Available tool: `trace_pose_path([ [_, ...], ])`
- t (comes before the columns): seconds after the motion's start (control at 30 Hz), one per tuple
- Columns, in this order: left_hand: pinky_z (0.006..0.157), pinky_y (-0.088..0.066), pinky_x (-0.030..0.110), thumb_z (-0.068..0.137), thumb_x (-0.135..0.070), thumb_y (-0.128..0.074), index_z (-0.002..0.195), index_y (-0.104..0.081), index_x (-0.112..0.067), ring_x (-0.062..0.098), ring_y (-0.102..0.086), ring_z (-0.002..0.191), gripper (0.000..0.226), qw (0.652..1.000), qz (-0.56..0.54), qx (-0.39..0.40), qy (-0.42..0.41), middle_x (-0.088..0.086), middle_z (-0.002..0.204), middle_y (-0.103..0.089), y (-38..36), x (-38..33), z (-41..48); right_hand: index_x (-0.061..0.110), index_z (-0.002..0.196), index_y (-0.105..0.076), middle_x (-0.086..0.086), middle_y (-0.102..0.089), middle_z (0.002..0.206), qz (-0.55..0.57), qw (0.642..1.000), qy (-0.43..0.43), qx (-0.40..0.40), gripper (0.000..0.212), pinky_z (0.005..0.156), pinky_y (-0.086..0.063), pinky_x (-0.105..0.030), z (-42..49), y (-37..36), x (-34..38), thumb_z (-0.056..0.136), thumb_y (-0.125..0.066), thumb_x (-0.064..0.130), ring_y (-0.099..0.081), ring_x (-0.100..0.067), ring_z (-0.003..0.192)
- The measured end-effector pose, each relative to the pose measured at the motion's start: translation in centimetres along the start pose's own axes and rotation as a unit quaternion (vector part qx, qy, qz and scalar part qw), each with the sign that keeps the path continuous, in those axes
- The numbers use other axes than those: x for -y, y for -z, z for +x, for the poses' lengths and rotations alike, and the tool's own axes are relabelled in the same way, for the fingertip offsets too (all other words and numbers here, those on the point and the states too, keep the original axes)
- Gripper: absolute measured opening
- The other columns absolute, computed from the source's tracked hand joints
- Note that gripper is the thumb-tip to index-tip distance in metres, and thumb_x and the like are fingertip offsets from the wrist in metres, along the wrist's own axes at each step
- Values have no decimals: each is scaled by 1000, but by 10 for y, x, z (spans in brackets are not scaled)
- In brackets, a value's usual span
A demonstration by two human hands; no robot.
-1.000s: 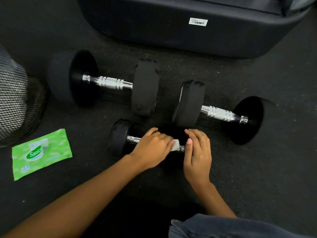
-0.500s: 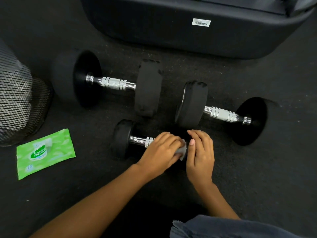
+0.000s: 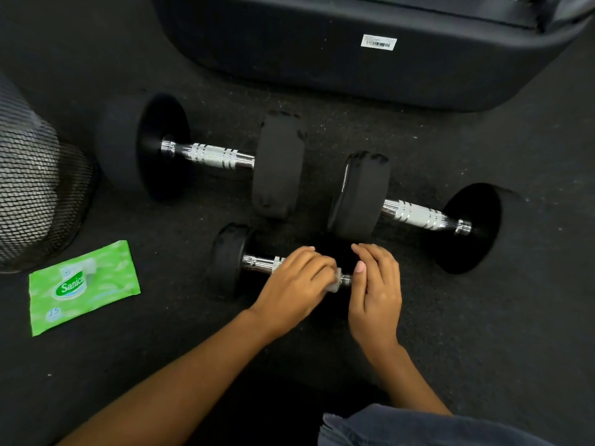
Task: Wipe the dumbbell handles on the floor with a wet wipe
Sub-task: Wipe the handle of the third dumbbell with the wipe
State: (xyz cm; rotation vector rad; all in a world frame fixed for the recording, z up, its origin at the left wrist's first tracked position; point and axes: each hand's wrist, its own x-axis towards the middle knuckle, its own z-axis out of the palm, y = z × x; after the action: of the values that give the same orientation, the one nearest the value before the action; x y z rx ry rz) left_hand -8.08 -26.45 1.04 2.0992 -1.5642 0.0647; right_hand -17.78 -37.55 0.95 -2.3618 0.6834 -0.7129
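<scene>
My left grip is curled tight around the wet wipe, pressing it on the chrome handle of the small dumbbell, low in the centre of the frame on the floor. My right grip lies with relaxed fingers over that dumbbell's right head, which is mostly hidden. Two larger dumbbells lie beyond, one upper left of centre, the other to the right. The green wipes pack lies at lower left, just beside a mesh basket.
</scene>
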Motion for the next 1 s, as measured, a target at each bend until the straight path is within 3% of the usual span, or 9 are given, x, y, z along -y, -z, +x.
trace_pose_path([
  [0.5, 103, -32, 30, 77, -7, -50, 87, -64, -5, 19, -56, 89, 17, 1000, -23, 9, 11, 6, 91, -63, -7, -9, 6, 3, 115, -61, -8, -60, 115, -1, 1000, 9, -7, 37, 97, -41, -39, 0, 0, 0, 97, -33, 19, -50, -20, 114],
  [0.73, 105, -29, 28, 81, -17, -53, 89, -65, -8, 17, -59, 88, 16, 999, -16, 30, 5, 3, 93, -65, 2, 2, 2, 4, 116, -60, -8, -60, 116, 0, 1000, 7, -7, 36, 97, -42, -41, -1, -1, 0, 97, -34, 19, -50, -20, 115],
  [0.87, 107, -26, 29, 72, -7, -69, 93, -64, -5, 19, -61, 91, 22, 998, -32, 39, 38, 6, 94, -65, -5, -8, 5, 4, 116, -60, -8, -60, 116, -2, 1000, 5, -3, 37, 97, -41, -40, -1, 0, 0, 97, -33, 20, -50, -20, 115],
  [1.0, 105, -28, 28, 83, -23, -56, 104, -64, -8, 15, -59, 98, 27, 996, -36, 76, 27, 3, 104, -65, 5, 5, 0, 5, 117, -60, -7, -60, 116, 2, 1000, 4, 3, 37, 97, -41, -40, 0, 0, 0, 97, -33, 21, -49, -19, 116],
])
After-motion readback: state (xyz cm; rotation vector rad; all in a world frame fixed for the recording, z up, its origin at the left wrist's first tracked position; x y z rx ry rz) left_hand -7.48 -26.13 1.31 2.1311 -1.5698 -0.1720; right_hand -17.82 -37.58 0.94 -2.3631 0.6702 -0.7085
